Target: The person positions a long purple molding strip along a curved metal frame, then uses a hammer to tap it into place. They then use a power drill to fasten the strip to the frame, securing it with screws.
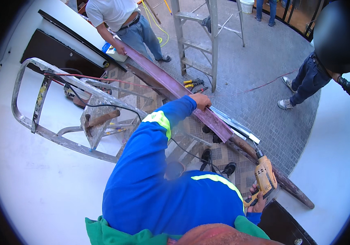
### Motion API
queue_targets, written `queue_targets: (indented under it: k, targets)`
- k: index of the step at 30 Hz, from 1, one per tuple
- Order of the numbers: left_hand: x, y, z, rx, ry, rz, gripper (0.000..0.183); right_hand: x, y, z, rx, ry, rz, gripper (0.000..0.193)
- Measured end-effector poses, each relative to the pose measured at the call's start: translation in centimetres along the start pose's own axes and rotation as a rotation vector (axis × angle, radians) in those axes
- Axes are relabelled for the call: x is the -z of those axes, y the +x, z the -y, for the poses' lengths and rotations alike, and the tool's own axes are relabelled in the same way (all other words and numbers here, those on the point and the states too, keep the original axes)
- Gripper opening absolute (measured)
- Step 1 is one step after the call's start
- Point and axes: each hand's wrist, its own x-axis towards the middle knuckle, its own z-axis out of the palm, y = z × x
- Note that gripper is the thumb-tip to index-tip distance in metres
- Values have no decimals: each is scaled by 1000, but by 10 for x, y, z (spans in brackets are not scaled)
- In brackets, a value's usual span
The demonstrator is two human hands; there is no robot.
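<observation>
My left arm in its blue sleeve reaches across to a long reddish-purple metal channel [158, 71]. My left hand [200, 101] is closed round the channel's edge near its closer end. A co-worker's hand [119, 48] holds the far end. Low on the right, my right hand [258, 202] grips the handle of a yellow power drill [265, 176], partly hidden by my sleeve. The drill's chuck points up toward a silver metal strip [237, 125] beside the channel. A brown pole [294, 190] passes behind the drill.
On the left stands a paint-spattered ladder [70, 143] with a hammer [103, 117] on its top. A metal stepladder [196, 41] rises beyond the channel, near yellow-handled tools [193, 84] on the paving. Cables cross the area. Another person [304, 79] stands at the right.
</observation>
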Motion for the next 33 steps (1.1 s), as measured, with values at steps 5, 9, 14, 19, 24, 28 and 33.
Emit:
queue_targets:
  k: [5,9,14,19,24,28,33]
  targets:
    - [-1,10,0,33,-82,66,39,1,2,-5,37,12,44,64]
    - [6,10,-2,42,-69,155,36,3,1,-11,-17,11,22,54]
    - [13,1,-4,-27,-132,76,35,3,-9,-12,-25,57,6,60]
    - [16,-4,-7,-4,-116,111,35,-1,-11,-10,-39,102,6,66]
    - [10,-2,-5,62,-166,159,39,-2,-12,-8,-41,75,-34,66]
    - [-9,4,3,63,-195,110,38,-2,-16,-6,-52,43,-44,65]
    - [-39,19,15,70,-166,37,35,-1,-18,-3,-71,11,-56,63]
